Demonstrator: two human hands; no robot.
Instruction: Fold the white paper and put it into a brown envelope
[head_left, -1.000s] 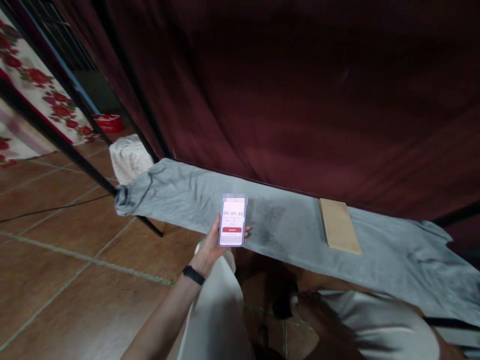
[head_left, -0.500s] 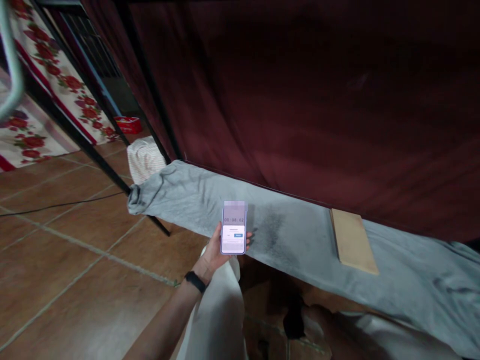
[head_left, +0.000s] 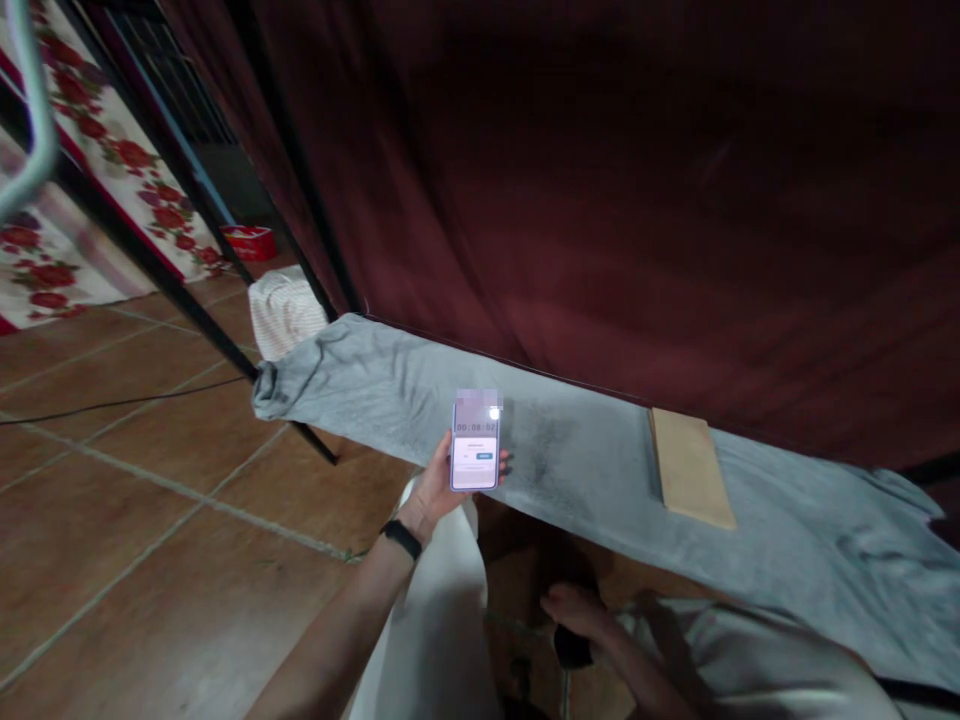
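While the floor tiles (head_left: 135, 520) to the left lie bare but for a thin dark cable (head_left: 112, 407) running across them, the left hand (head_left: 435, 490) is raised in front of the person with a phone (head_left: 475, 450) upright in its grip, fingers wrapped round the back and fingertips showing at the right edge. A dark band (head_left: 400, 539) sits on that wrist. The phone is held just over the near edge of the worktop (head_left: 600, 470), which is covered with a grey cloth (head_left: 360, 375) bunched at its left end. Its screen is lit, pale, with a row of timer digits near the top and what looks like a small white pop-up box with a blue button below; the wording is too small to read. To my eye the step in hand is checking or answering that prompt, and the next move would call for a thumb or a free finger to tap the small button without loosening the hold. Further right, a flat tan board (head_left: 690, 468) lies on the cloth, well apart from the phone, with a dark red curtain (head_left: 600, 200) hanging behind it. Lower right, the right hand (head_left: 577, 608) hangs below the worktop edge, fingers loosely curled over something dark; whether it grips it I cannot tell.
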